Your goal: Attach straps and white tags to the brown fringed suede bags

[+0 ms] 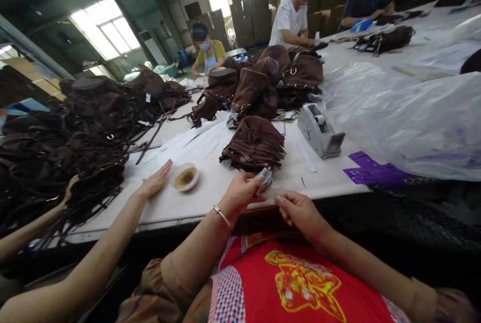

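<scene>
My left hand (242, 192), with a silver bangle at the wrist, is closed on a crumpled grey piece (266, 177) of thin cloth or plastic at the table's front edge. Just beyond it lies a dark brown fringed bag (257, 145), its gold rings at the near side, close to the grey piece. My right hand (300, 212) is a little to the right, before the table edge, thumb and forefinger pinched together. Whatever sits in that pinch is too small to make out. Left of the bag stands a white bowl (185, 177) of brown liquid.
A co-worker's hand (156, 180) rests on the table beside the bowl. Brown bags (93, 117) pile up at the left, more (259, 79) at the back. To the right are a grey tape dispenser (319, 130), purple tape (376, 168) and clear plastic sheeting (409, 117). Several people work across the table.
</scene>
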Demonstrator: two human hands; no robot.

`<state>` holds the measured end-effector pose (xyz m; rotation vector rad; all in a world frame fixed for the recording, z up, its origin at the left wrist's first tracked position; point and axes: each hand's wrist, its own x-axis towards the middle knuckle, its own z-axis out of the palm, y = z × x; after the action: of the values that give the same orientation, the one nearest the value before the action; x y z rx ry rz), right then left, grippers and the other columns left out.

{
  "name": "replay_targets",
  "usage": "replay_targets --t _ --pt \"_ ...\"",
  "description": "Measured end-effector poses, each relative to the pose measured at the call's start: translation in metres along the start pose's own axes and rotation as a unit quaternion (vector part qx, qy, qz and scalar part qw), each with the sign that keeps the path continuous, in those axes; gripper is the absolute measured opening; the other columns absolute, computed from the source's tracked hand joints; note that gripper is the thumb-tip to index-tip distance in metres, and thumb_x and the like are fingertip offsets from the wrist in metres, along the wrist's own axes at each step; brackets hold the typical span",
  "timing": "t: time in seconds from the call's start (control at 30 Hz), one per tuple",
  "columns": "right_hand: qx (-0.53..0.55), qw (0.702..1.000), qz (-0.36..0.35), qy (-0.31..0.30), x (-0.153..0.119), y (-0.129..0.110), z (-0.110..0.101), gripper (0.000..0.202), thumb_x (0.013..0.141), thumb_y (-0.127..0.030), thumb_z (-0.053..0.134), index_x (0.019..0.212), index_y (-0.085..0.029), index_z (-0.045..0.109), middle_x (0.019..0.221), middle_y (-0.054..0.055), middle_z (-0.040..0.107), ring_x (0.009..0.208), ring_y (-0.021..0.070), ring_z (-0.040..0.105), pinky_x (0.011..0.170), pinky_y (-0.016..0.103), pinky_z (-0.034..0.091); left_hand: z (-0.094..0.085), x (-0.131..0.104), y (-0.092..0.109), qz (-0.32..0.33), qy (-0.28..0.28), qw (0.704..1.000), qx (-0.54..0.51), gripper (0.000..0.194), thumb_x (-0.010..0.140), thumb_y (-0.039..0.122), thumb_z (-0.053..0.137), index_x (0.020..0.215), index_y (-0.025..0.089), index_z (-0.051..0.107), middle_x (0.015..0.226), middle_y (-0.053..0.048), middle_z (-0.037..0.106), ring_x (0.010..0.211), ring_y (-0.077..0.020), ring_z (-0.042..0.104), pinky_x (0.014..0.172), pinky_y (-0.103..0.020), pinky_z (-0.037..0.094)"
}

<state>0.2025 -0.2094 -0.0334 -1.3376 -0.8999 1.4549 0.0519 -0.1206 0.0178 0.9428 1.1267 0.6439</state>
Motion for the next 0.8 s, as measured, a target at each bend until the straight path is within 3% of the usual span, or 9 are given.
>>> replay_targets --t 0.27,0.5,0.57,0.67,0.8 --pt "-0.048 0.998 -0.033 0.009 0.030 0.001 0.007 0.040 0.078 -0.056 0.062 0.080 -0.016 0.064 0.052 -0.005 0.049 0.041 0.0069 0.038 0.039 0.020 0.028 0.005 -0.007 -0.007 0.014 0.024 0.999 -0.016 0.049 0.064 0.048 0.083 0.084 0.010 0.060 0.078 -0.005 0.063 0.066 -0.0120 0.060 0.060 -0.027 0.057" --pt "-0.039 0.999 -0.012 0.031 0.033 -0.004 0.017 0.042 0.074 -0.058 0.067 0.073 -0.017 0.060 0.052 -0.005 0.049 0.039 0.0063 0.037 0.037 0.020 0.026 0.004 -0.002 -0.021 0.063 0.096 0.993 0.003 0.065 0.062 0.042 0.086 0.111 0.012 0.054 0.068 0.002 0.059 0.061 -0.0131 0.062 0.054 -0.025 0.055" --pt "-0.019 0.999 -0.011 0.036 0.031 -0.005 0.021 0.043 0.074 -0.059 0.067 0.072 -0.017 0.058 0.053 -0.005 0.049 0.039 0.0061 0.038 0.038 0.019 0.026 0.003 0.000 -0.025 0.071 0.094 0.993 0.017 0.059 0.063 0.043 0.085 0.104 0.012 0.057 0.067 0.003 0.058 0.058 -0.0120 0.060 0.053 -0.024 0.054" --pt "-0.026 0.999 -0.018 0.037 0.029 -0.004 0.023 0.044 0.074 -0.059 0.067 0.070 -0.017 0.058 0.051 -0.005 0.048 0.039 0.0060 0.037 0.037 0.019 0.026 0.001 0.002 -0.028 0.079 0.072 0.994 0.035 0.044 0.065 0.047 0.081 0.077 0.013 0.056 0.064 0.003 0.055 0.055 -0.0098 0.057 0.052 -0.022 0.052" --pt "-0.078 0.994 -0.057 0.053 0.024 0.001 0.013 0.042 0.078 -0.055 0.066 0.094 -0.016 0.063 0.056 -0.003 0.056 0.043 0.0098 0.045 0.039 0.021 0.034 -0.005 0.002 -0.027 0.081 0.065 0.992 0.064 0.041 0.068 0.048 0.076 0.065 0.014 0.053 0.062 0.003 0.053 0.055 -0.0095 0.055 0.052 -0.022 0.050"
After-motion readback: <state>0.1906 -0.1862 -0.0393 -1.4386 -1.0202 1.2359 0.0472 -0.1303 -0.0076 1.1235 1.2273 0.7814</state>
